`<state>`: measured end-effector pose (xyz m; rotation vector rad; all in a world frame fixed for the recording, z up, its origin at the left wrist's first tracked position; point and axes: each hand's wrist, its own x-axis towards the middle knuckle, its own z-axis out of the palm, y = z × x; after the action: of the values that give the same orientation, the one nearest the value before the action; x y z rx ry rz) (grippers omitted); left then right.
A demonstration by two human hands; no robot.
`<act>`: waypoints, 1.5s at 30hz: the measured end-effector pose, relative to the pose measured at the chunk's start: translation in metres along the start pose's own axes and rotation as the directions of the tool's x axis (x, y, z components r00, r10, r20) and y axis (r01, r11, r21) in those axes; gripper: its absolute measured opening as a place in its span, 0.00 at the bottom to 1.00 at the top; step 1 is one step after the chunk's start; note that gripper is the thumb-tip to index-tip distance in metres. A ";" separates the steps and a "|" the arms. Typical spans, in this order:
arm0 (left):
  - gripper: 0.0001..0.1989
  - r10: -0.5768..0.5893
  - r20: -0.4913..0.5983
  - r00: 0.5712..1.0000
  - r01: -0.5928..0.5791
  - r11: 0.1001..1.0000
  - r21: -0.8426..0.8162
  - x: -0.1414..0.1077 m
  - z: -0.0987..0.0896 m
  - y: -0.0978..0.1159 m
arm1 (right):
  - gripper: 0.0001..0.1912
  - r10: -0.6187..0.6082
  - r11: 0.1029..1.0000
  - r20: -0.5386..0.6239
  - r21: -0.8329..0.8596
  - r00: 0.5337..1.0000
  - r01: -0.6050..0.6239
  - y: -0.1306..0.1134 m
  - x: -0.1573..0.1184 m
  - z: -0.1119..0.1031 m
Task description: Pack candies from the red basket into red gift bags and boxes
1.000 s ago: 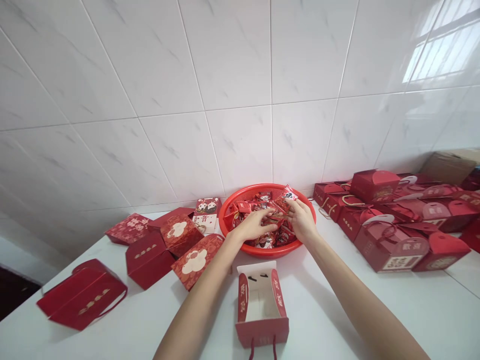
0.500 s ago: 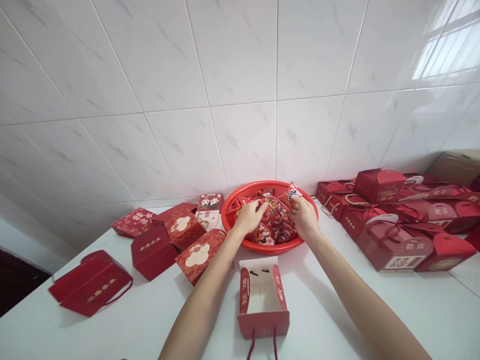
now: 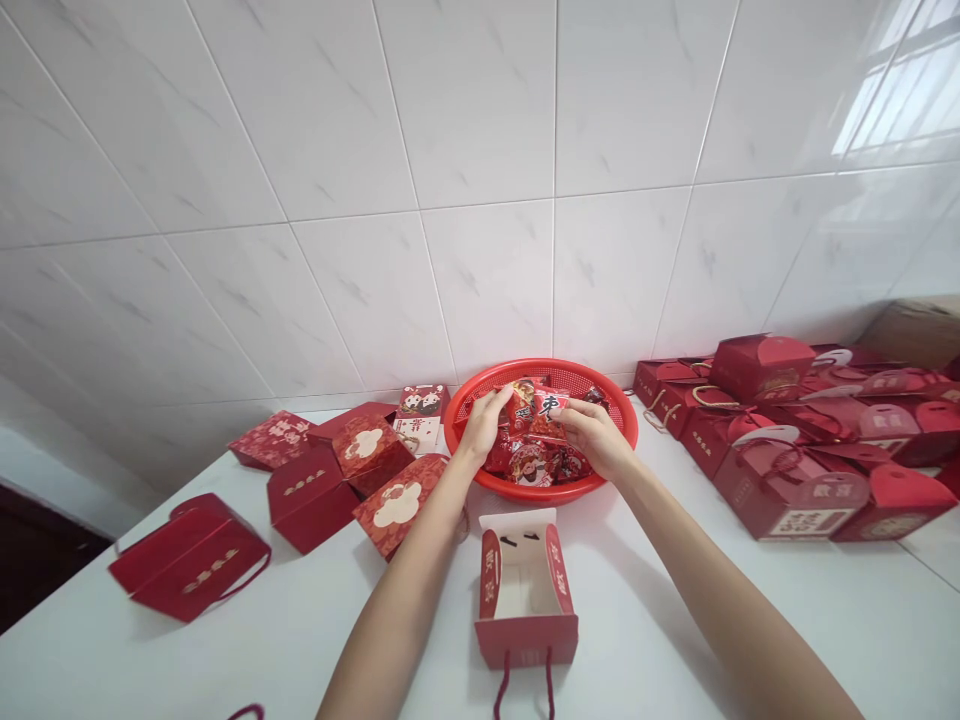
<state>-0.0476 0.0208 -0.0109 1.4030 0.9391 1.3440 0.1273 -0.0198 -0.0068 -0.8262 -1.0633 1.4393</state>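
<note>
Over the red plastic basket [image 3: 551, 497], my left hand [image 3: 486, 425] has its fingers closed on a red wrapped packet [image 3: 520, 402]. My right hand [image 3: 592, 432] pinches another red packet with a large dark character [image 3: 551, 412], and the two packets meet side by side. More red wrapped packets [image 3: 531, 464] lie in the basket beneath them. An open red gift box [image 3: 526, 640] with a white inside stands in front of the basket, between my forearms. Its cord handle hangs toward me, and nothing lies on the part of its floor that shows.
Several red boxes lie on the left, among them a dark red one [image 3: 191, 560] and a flower-patterned one [image 3: 397, 505]. A pile of closed red gift boxes [image 3: 795, 490] fills the right side. A tiled wall [image 3: 487, 290] rises behind the white table [image 3: 645, 640].
Both hands have come closer together above the basket. The right hand's packet has moved left and down, and a packet now shows clearly in the left hand. The view has shifted slightly.
</note>
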 end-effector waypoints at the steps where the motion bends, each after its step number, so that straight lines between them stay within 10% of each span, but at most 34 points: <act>1: 0.22 0.004 0.011 1.000 -0.004 1.000 0.007 0.000 0.000 0.000 | 0.16 0.001 1.000 0.016 -0.007 1.000 -0.001 0.000 -0.001 0.000; 12: 0.19 -0.085 0.212 0.974 -0.021 0.892 0.452 0.004 -0.001 -0.010 | 0.12 -0.113 0.991 -0.317 0.026 0.942 0.128 0.005 0.005 0.001; 20: 0.11 -0.334 0.434 0.837 -0.087 0.701 0.708 -0.006 0.004 -0.008 | 0.11 -0.178 0.980 -0.378 0.013 0.909 0.197 0.008 0.006 0.000; 26: 0.11 -0.045 0.242 0.969 -0.151 0.667 0.730 -0.003 0.001 -0.004 | 0.12 -0.133 0.980 -0.391 0.082 0.911 0.179 0.006 0.007 0.000; 30: 0.12 0.145 0.093 0.985 -0.163 0.617 0.770 -0.003 0.002 0.001 | 0.13 -0.115 0.982 -0.417 0.087 0.902 0.166 0.004 0.006 0.000; 33: 0.17 0.188 0.350 0.918 -0.396 0.503 0.768 -0.003 0.011 0.004 | 0.13 -0.151 0.976 -0.448 0.076 0.881 0.206 0.004 0.008 -0.002; 38: 0.12 -0.158 0.719 0.677 -0.577 0.492 0.652 0.004 0.042 0.000 | 0.12 -0.201 0.963 -0.470 0.065 0.859 0.261 0.006 0.011 -0.004; 42: 0.04 -0.197 0.645 0.739 -0.513 0.457 0.727 0.011 0.052 -0.004 | 0.11 -0.203 0.958 -0.500 0.074 0.842 0.275 0.007 0.010 -0.004; 45: 0.13 -0.011 0.503 0.864 -0.430 0.501 0.751 0.014 0.039 0.000 | 0.10 -0.219 0.947 -0.541 0.081 0.812 0.309 0.007 0.010 -0.004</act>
<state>-0.0077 0.0293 -0.0052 2.5497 1.1762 0.5845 0.1270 -0.0094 -0.0135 -0.8469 -0.5955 0.9625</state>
